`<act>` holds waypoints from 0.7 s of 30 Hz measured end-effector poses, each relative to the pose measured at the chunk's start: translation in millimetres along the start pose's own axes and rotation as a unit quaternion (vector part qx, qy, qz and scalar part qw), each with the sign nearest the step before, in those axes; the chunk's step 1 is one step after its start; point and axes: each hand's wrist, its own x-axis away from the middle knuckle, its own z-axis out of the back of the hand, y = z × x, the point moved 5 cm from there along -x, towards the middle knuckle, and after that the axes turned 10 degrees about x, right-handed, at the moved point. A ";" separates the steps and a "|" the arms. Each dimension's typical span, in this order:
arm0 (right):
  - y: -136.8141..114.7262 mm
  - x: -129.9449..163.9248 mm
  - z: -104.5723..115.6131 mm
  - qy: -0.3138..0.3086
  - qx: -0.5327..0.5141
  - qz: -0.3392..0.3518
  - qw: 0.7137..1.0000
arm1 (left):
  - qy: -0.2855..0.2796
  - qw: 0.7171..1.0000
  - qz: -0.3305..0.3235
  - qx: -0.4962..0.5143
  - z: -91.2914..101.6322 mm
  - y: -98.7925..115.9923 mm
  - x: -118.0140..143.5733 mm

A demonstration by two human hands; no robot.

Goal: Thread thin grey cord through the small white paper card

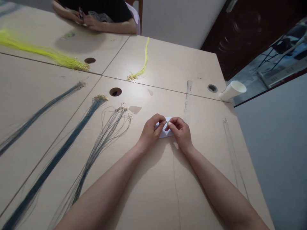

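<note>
My left hand (151, 131) and my right hand (180, 131) meet at the middle of the light wooden table (148, 179). Both pinch something very small between thumb and forefinger, just above a small white card (165, 132) lying on the table. A thin dark cord (176, 182) runs from under my hands toward me along the table. What the fingertips hold is too small to name; it may be the end of that cord.
Bundles of blue-grey cords with gold clasps (96, 143) lie to the left. Yellow cords (141, 67) lie farther back. A clear ruler (187, 95), a tipped white paper cup (231, 91) and several thin cords (233, 156) are on the right. Another person's hands (82, 17) work at the far side.
</note>
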 end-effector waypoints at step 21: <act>2.7 0.9 -0.2 0.023 0.006 -0.005 1.000 | -0.001 0.999 0.036 0.028 0.2 -6.0 -1.0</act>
